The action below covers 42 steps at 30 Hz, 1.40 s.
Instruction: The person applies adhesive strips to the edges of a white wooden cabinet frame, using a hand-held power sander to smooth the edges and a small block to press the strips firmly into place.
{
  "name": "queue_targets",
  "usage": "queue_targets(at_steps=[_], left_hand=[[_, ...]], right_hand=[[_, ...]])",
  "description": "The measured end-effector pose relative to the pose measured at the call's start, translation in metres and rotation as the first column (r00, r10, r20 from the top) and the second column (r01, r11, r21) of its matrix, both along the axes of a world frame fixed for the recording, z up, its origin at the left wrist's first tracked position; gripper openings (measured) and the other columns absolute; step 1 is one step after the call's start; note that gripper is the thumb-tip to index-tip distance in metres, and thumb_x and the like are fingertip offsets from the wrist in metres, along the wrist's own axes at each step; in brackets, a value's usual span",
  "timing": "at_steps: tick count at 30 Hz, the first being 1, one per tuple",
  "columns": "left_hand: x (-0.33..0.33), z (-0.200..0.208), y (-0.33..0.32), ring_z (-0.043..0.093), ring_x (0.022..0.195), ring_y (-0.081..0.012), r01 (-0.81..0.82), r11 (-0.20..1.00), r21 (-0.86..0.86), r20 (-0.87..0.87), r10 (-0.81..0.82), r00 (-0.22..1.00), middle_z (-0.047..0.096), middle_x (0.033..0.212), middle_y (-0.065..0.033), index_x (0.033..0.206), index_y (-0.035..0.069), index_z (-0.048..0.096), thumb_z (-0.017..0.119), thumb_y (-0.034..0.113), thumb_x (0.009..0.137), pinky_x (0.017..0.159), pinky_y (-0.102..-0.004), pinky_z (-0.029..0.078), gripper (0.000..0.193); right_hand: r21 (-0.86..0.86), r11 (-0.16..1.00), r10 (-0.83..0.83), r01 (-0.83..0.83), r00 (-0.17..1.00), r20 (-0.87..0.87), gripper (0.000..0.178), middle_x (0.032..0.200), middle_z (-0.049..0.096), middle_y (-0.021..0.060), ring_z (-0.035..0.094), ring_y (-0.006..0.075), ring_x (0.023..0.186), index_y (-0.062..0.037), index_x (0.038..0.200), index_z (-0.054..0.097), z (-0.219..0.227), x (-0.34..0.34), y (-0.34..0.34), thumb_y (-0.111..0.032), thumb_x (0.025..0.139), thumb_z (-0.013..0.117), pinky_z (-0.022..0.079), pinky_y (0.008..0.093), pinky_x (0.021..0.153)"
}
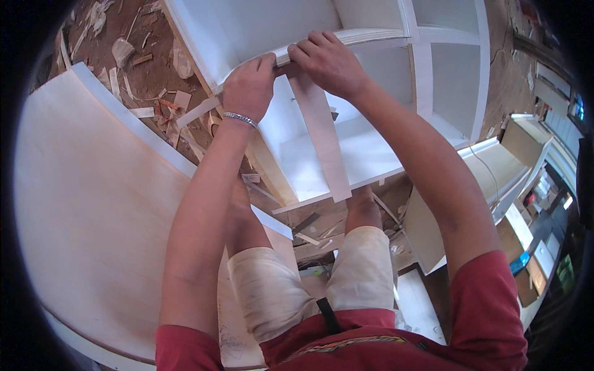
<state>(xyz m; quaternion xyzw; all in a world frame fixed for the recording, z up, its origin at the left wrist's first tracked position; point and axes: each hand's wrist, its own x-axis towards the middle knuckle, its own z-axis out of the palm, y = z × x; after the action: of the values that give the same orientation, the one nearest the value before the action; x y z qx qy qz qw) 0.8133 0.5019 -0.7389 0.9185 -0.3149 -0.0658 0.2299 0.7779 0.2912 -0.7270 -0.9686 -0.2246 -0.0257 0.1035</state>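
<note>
Fingers curl closely over the white rail (371, 38) of the open cabinet (482, 68), those of my left hand (249, 89) at its left stretch and those of my right hand (327, 65) just beside. Both hands are closed on that edge, I judge to steady it and bear on it; the fingertips are mostly hidden, so I cannot tell whether either also pinches the pale strip (318, 136). That strip starts at the rail just below my right hand, slants down across the cabinet's opening, and its lower end laps over the front edge (303, 203). It seems to hang so because its top is caught near my grip, probably with both hands kept close to work one short length.

Counting, I have two hands, one rail under them, one long strip and one silvery bracelet (240, 119) on my left wrist. Toward the right, one upright (422, 80) borders two small compartments (448, 77), one beyond the other. One broad pale panel (93, 216) lies at my left; past it, scraps (122, 52) litter the ground (154, 40), too jumbled to count.
</note>
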Motion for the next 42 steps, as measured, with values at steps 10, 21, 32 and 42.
queue_targets(at_steps=[10, 21, 32, 42], left_hand=[[0.003, 0.01, -0.024, 0.07, 0.096, -0.0329, 0.049, 0.987, 0.152, -0.137, -0.028, 0.99, 0.072, 0.109, -0.0123, 0.126, 0.011, 0.064, 0.071, 0.019, 0.09, 0.08, -0.044, 0.058, 0.037], [-0.001, 0.033, -0.199, 0.066, 0.108, -0.0418, 0.281, 0.922, 0.265, -0.167, -0.243, 0.955, 0.068, 0.121, -0.0236, 0.135, 0.002, 0.056, 0.059, 0.036, 0.102, 0.09, -0.0495, 0.054, 0.048], [-0.018, 0.035, -0.222, 0.069, 0.088, -0.045, 0.18, 0.905, 0.384, -0.156, -0.128, 0.979, 0.072, 0.095, -0.0242, 0.125, 0.005, 0.06, 0.056, 0.034, 0.104, 0.074, -0.051, 0.054, 0.036], [-0.019, 0.043, -0.229, 0.07, 0.087, -0.0455, 0.115, 0.915, 0.386, -0.213, -0.033, 0.976, 0.071, 0.093, -0.0253, 0.128, 0.006, 0.06, 0.059, 0.032, 0.103, 0.073, -0.0492, 0.054, 0.036]], right_hand=[[0.152, 0.906, -0.382, 0.395, 0.918, -0.105, 0.029, 0.107, 0.068, 0.0134, 0.062, 0.0288, 0.108, -0.003, 0.112, 0.065, 0.009, -0.019, 0.014, -0.014, 0.085, 0.067, 0.048, 0.0404, 0.097], [0.163, 0.518, -0.492, 0.84, 0.449, -0.746, 0.051, 0.129, 0.061, 0.0159, 0.055, 0.0352, 0.124, -0.0081, 0.137, 0.055, 0.127, -0.358, -0.015, -0.006, 0.086, 0.06, 0.044, 0.0467, 0.108], [-0.087, -0.042, -0.521, 0.995, -0.096, -0.848, 0.049, 0.139, 0.053, 0.0255, 0.048, 0.0457, 0.13, -0.0043, 0.14, 0.05, 0.136, -0.459, -0.049, -0.023, 0.096, 0.06, 0.038, 0.0502, 0.113], [-0.031, 0.129, -0.452, 0.991, 0.031, -0.892, 0.049, 0.132, 0.055, 0.0243, 0.052, 0.043, 0.121, -0.0029, 0.13, 0.058, 0.127, -0.489, -0.102, -0.027, 0.088, 0.066, 0.044, 0.0499, 0.107]])
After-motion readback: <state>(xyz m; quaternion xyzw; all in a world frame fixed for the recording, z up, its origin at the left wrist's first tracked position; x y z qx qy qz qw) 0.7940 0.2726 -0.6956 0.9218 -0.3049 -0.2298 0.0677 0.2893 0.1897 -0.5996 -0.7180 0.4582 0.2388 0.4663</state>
